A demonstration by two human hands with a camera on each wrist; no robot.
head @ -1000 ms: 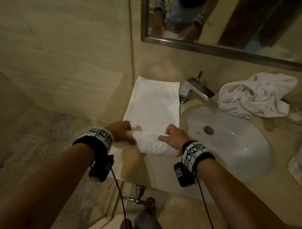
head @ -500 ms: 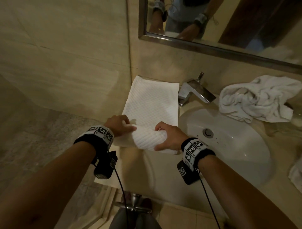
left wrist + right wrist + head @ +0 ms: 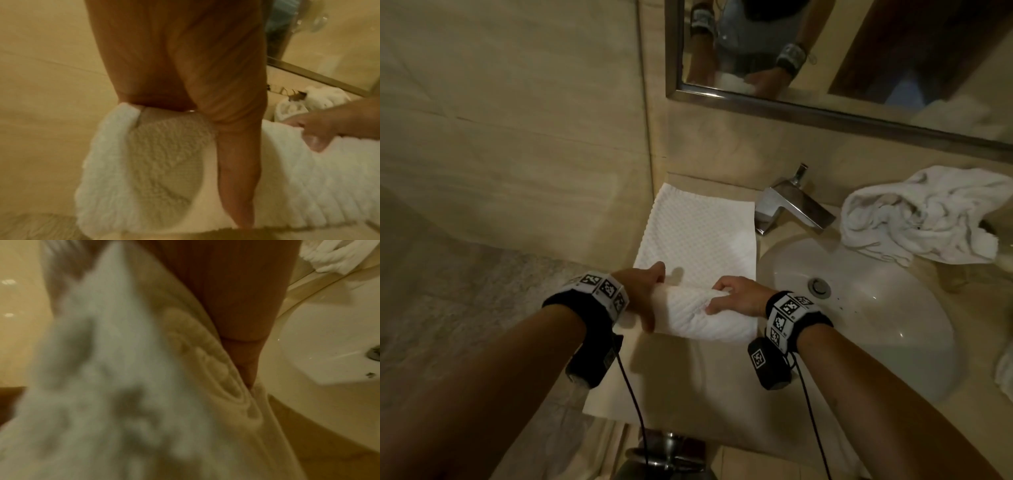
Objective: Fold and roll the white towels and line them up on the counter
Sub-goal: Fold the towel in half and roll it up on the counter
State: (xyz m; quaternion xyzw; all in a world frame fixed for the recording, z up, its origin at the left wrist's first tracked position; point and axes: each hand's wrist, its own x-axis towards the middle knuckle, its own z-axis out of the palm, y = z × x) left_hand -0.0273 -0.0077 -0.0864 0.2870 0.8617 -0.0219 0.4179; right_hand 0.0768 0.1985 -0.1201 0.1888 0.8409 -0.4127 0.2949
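White waffle-textured cotton towel [image 3: 697, 240] lies as a long folded strip on the beige stone desk [image 3: 688, 383], reaching from the back wall toward the front edge, left of the oval white basin [image 3: 876, 308]. Its near end is already wound into a roll, and both hands grip that roll: the left hand [image 3: 643, 291] curls round its left end, the right hand [image 3: 739, 298] pinches the cloth at its right end. To roll well, I judge both ends should advance together toward the wall with even pull, so the roll stays straight and tight, not coned. A second, crumpled white towel [image 3: 921, 219] sits at the back right, beyond the chrome faucet [image 3: 791, 205], not yet folded. A framed mirror [image 3: 825, 68] hangs above.

The left wrist view shows the left hand [image 3: 185, 73] with its thumb running down the roll's open end [image 3: 164, 154], and the right hand's fingers [image 3: 320, 134] curled over the top.

The right wrist view is blurred; the towel [image 3: 102, 369] fills it, with the right hand [image 3: 236, 296] closed against it beside the basin [image 3: 329, 345].
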